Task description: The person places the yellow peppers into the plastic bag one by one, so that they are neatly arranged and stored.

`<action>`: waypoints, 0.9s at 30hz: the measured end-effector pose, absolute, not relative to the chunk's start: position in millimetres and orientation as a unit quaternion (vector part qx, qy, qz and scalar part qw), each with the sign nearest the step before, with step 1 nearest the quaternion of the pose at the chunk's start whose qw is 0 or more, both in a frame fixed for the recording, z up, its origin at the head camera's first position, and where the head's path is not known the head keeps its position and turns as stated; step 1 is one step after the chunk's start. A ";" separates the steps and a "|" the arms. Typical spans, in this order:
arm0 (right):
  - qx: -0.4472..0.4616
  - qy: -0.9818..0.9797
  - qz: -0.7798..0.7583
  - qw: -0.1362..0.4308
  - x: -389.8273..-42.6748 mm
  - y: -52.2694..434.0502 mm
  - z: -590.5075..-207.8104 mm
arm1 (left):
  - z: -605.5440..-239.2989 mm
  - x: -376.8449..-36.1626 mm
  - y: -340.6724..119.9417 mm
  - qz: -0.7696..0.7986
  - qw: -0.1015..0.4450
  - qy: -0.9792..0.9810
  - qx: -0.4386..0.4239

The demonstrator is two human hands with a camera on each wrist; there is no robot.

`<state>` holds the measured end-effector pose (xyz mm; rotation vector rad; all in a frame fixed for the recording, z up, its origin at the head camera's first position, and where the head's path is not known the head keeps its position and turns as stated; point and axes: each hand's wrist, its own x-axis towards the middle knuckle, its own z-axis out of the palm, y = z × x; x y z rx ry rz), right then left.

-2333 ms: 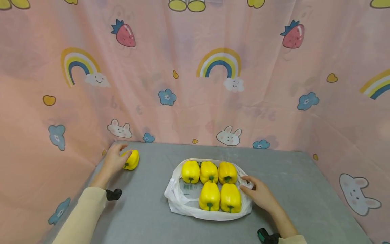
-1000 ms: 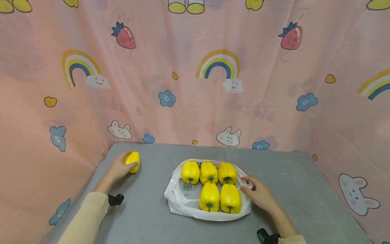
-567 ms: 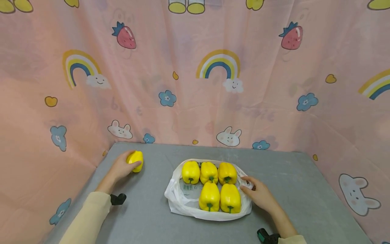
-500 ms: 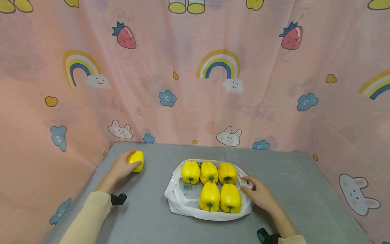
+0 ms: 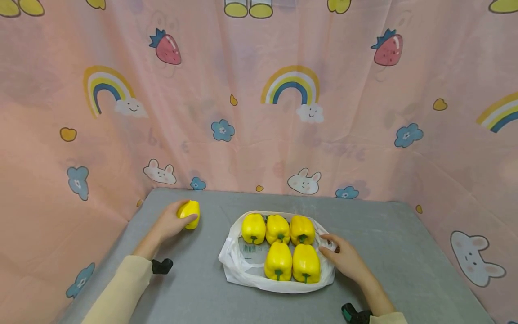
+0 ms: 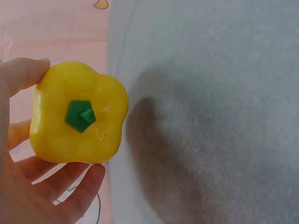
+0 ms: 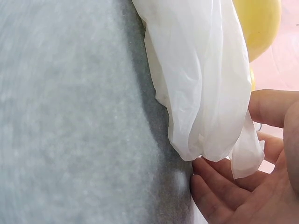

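My left hand (image 5: 170, 223) grips a yellow bell pepper (image 5: 191, 214) near the table's back left. In the left wrist view, the thumb and fingers wrap around this pepper (image 6: 105, 135), whose green stem faces the camera; its shadow falls on the table. A white plastic bag (image 5: 238, 277) lies spread in the middle with its mouth up. Several more yellow peppers (image 5: 278, 261) sit inside it in two rows. At the bag's right side my right hand (image 5: 349, 260) holds the rim; in the right wrist view the plastic (image 7: 205, 84) passes between thumb and fingers.
The grey table (image 5: 210, 310) carries the bag and peppers. A pink printed curtain (image 5: 243, 157) hangs along its back and both sides. Black straps (image 5: 162, 266) sit at my wrists. The bag's front left holds a gap beside the front-row peppers, where printing shows.
My left hand has closed around the single pepper and carried it a little to the right, toward the bag. My right hand, the bag and its peppers have stayed put.
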<state>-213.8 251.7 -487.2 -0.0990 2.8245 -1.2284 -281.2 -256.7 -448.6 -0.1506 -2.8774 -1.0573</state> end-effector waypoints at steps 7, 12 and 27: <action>-0.033 0.917 -0.398 0.030 -213.9 251.8 -487.1 | -447.1 -277.8 -247.0 -0.345 0.043 -0.935 -0.066; -0.030 0.917 -0.396 0.031 -214.7 252.1 -488.5 | -441.6 -274.3 -237.1 -0.337 0.044 -0.938 -0.074; -0.034 0.916 -0.397 0.032 -215.4 251.7 -488.1 | -426.4 -257.9 -204.3 -0.313 0.059 -0.941 -0.112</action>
